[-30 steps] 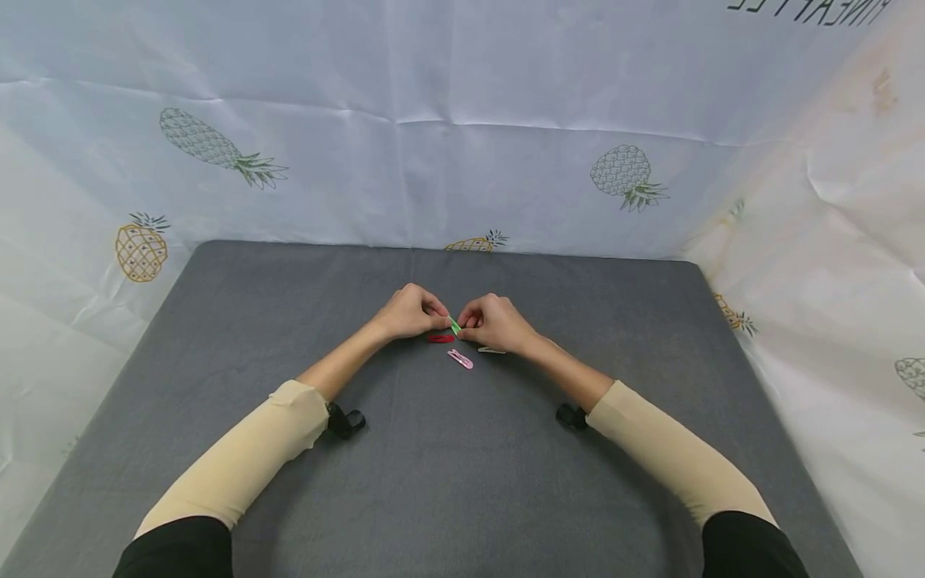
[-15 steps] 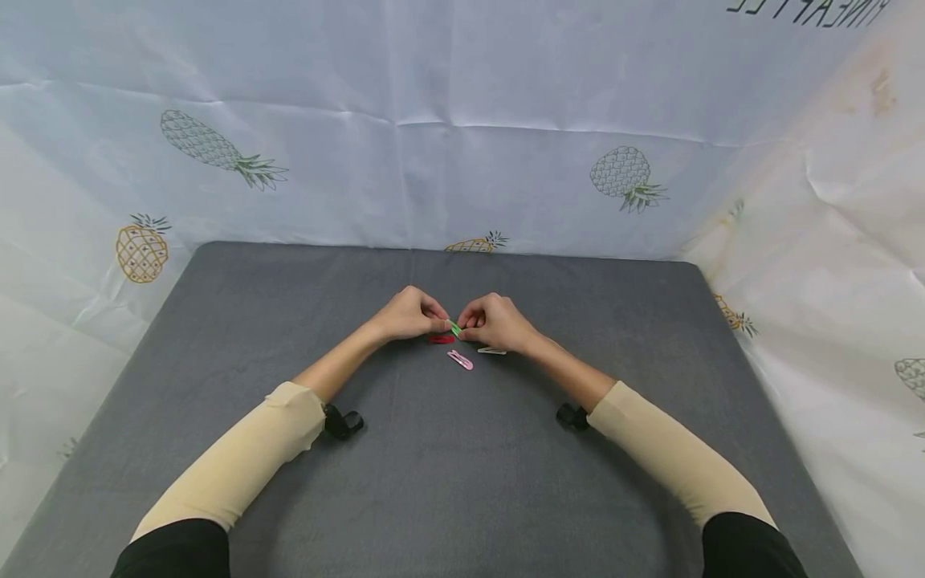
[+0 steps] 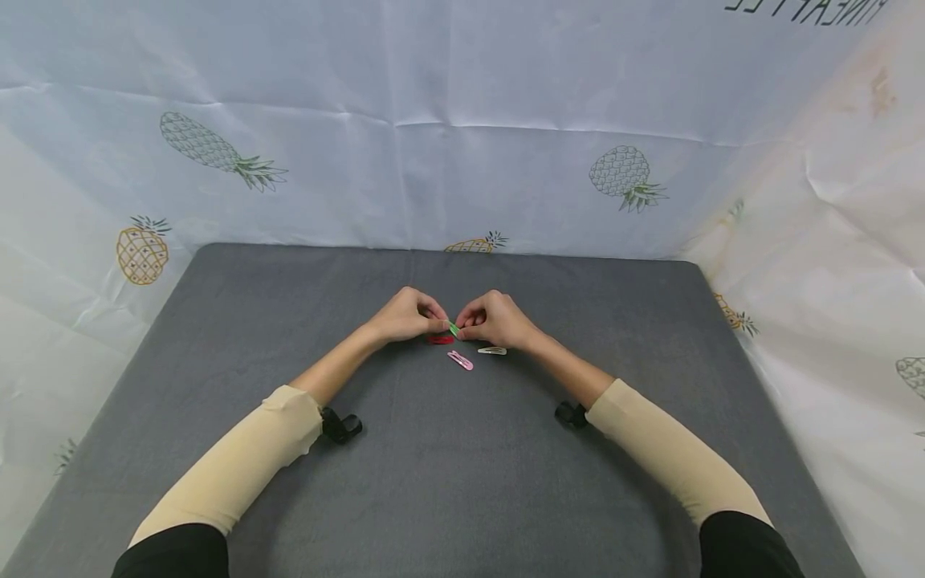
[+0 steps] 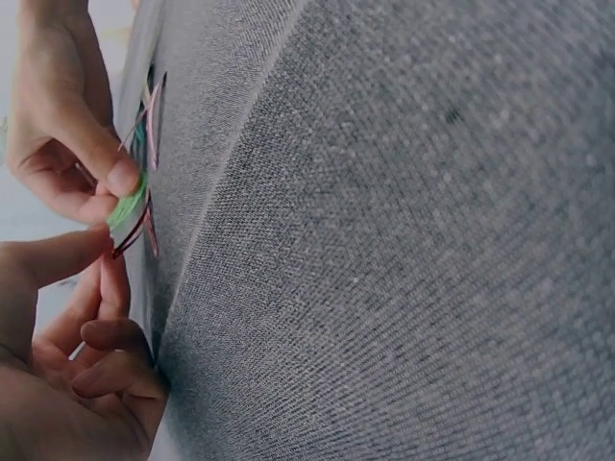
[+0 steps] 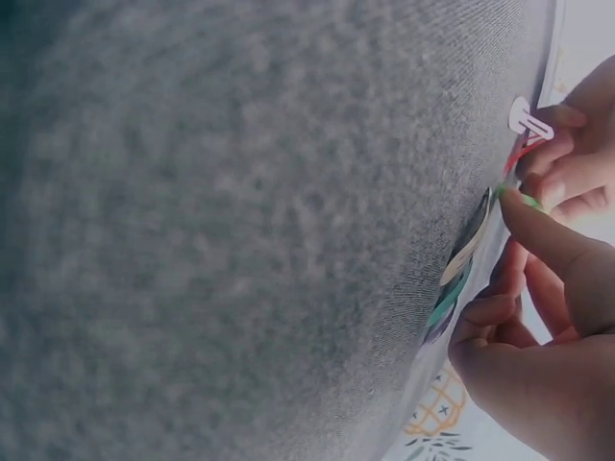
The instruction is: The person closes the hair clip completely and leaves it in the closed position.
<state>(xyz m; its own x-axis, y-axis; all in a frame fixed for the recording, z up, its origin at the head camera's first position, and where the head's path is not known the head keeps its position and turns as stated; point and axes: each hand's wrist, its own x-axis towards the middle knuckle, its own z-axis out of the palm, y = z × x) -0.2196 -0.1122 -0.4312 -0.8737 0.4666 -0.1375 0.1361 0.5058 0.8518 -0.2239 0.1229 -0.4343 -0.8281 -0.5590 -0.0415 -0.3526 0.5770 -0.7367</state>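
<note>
My left grip (image 3: 410,315) and my right grip (image 3: 497,323) come together over the far half of the bench (image 3: 448,482), and both pinch the green hair clip (image 3: 454,329). It sits between my fingertips, its far-left end in my left grip and its near-right end in my right, slanting from one to the other. My fingers cover most of it, so I cannot tell whether the clip itself is snapped or sprung.

Just on the near side of my left fingertips lies the red clip (image 3: 442,340). Nearer to me, apart from both grips, the pink clip (image 3: 460,360) rests at a slant, its far end to the left. To the right of it, just on the near side of my right grip, is the white clip (image 3: 493,351), lying nearly crosswise. The right wrist view shows a teal clip (image 5: 447,303) beside the white one, with a purplish piece (image 5: 438,327) next to that, too blurred to make out.

A black strap (image 3: 341,425) hangs by my left sleeve (image 3: 224,470). Grey cloth covers the bench, and beyond its far edge stands a pale, creased sheet (image 3: 433,80) printed with pineapples.
</note>
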